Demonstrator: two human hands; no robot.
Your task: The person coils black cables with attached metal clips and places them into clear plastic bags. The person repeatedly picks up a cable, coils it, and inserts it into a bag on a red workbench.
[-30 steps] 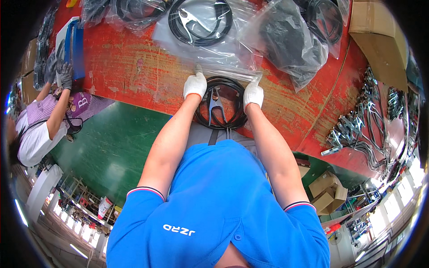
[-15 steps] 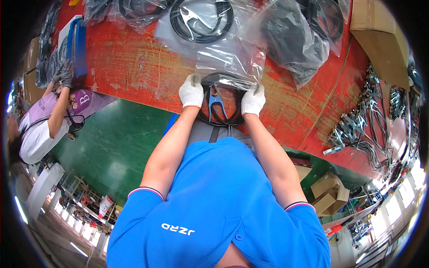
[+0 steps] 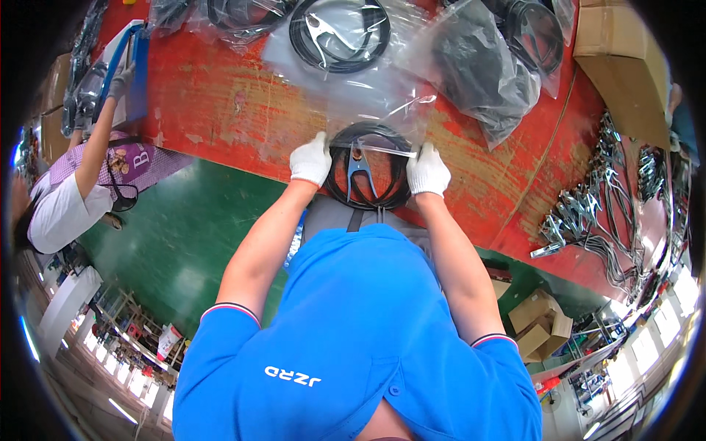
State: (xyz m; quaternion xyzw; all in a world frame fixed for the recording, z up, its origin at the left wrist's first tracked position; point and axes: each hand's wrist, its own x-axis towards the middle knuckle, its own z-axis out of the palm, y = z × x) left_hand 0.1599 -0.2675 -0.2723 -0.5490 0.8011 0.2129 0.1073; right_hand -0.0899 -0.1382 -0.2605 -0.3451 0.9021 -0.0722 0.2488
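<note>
A coil of black cable (image 3: 403,192) with a blue clamp (image 3: 359,176) inside its ring lies at the near edge of the red table. A clear plastic bag (image 3: 382,110) stretches over the coil's far part, while the near part is bare. At the coil's left side, my left hand (image 3: 310,159), in a white glove, has its fingers closed on the bag's edge. My right hand (image 3: 429,170), gloved too, pinches the bag's opposite edge on the right. Fingertip details are partly hidden by the gloves.
Beyond the bag lies a bagged cable coil (image 3: 340,35) with a silver clamp. Dark bagged goods (image 3: 482,66) and a cardboard box (image 3: 621,62) stand right of it. Metal clamps with cables (image 3: 588,206) pile up at right. A co-worker (image 3: 81,195) handles a blue-edged box at left.
The bag's edge has come nearer to me, covering more of the coil. My hands have moved slightly apart. The co-worker's arm has shifted up along the blue-edged box.
</note>
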